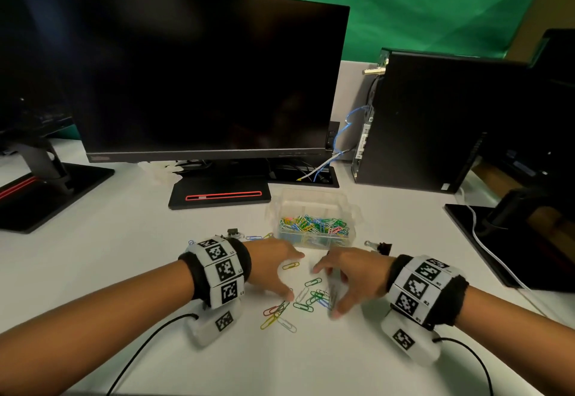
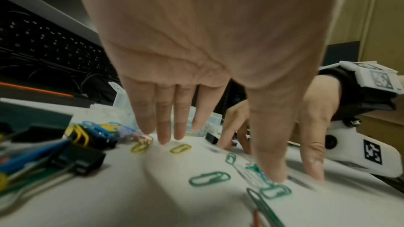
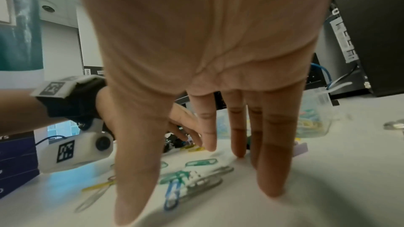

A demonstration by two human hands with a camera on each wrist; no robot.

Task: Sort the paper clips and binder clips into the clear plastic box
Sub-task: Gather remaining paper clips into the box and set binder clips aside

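Observation:
A clear plastic box (image 1: 350, 213) stands behind my hands and holds a heap of coloured paper clips (image 1: 314, 224). Loose paper clips (image 1: 300, 300) lie scattered on the white desk between my hands. My left hand (image 1: 275, 271) and right hand (image 1: 342, 282) flank the pile, fingers straight, tips on the desk. In the left wrist view my left hand (image 2: 218, 78) has its thumb down among green clips (image 2: 210, 178). In the right wrist view my right hand (image 3: 207, 84) stands over blue and green clips (image 3: 172, 194). Neither hand holds anything.
One black binder clip (image 1: 381, 247) lies right of the box, another (image 1: 233, 233) beyond my left wrist, with more binder clips (image 2: 80, 160) beside my left hand. A monitor stand (image 1: 219, 195) and a computer tower (image 1: 420, 121) stand behind.

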